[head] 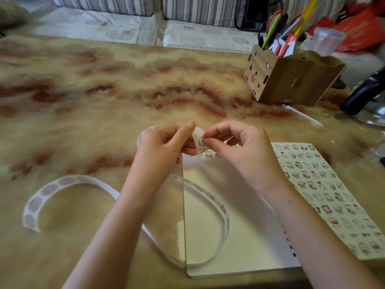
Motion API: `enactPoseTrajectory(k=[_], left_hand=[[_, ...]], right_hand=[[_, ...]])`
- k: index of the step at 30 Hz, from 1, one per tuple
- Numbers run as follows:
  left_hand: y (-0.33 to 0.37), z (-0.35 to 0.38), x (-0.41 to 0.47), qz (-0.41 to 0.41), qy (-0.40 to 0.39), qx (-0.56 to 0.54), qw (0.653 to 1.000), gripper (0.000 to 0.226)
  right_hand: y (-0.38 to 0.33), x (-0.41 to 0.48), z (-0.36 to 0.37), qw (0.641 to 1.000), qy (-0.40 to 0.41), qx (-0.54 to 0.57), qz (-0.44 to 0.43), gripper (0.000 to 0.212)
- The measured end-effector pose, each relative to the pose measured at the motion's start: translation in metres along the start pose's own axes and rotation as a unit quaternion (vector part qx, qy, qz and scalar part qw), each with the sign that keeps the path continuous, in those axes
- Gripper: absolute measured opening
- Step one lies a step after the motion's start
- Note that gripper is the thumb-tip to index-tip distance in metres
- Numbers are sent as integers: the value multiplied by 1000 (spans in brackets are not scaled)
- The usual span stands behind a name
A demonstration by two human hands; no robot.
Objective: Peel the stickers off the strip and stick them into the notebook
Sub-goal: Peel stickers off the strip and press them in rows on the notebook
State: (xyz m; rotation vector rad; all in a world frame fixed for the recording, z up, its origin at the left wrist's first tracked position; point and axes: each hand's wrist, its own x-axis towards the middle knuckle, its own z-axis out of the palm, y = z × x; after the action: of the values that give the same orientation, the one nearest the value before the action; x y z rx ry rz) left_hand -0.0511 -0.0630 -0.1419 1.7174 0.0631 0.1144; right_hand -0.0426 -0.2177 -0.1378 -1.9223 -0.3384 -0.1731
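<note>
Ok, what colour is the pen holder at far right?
The pen holder is light brown with purple-edged cut-outs; head view.

A living room in a home is shown. A sofa with striped back cushions (pixel 104 5) and a pale patterned seat cover (pixel 93 26) is seen just behind the worktop (pixel 104 84), which is finished in a marble-like brown and red pattern. A wooden desk organiser (pixel 291 80) filled with pens (pixel 273 28) is placed on it.

We log the strip (pixel 199 141) in the pinch as thin glossy paper; notebook page (pixel 248 236) beneath, matt; table (pixel 104 90) glossy; box (pixel 291 84) beyond, wood.
</note>
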Motion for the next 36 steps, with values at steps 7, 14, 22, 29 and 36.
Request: enactPoseTrajectory(k=[7, 14, 22, 29, 36], left_hand=[[2, -3, -3, 14, -8, 15, 1000, 21], [4, -1, -3, 18, -13, 23, 999, 20], [4, 0, -4, 10, -12, 34, 999, 20], [5, 1, -7, 2, -2, 40, 999, 21], [2, 0, -4, -14, 5, 32, 999, 23]], right_hand=[[2, 0, 1, 1000, -12, 7, -9, 12], [2, 0, 1, 1000, -10, 7, -10, 11], [0, -1, 0, 999, -9, -25, -26, 13], [2, -1, -1, 994, -16, -103, -36, 11], [-2, -3, -4, 995, -44, -78, -37, 14]])
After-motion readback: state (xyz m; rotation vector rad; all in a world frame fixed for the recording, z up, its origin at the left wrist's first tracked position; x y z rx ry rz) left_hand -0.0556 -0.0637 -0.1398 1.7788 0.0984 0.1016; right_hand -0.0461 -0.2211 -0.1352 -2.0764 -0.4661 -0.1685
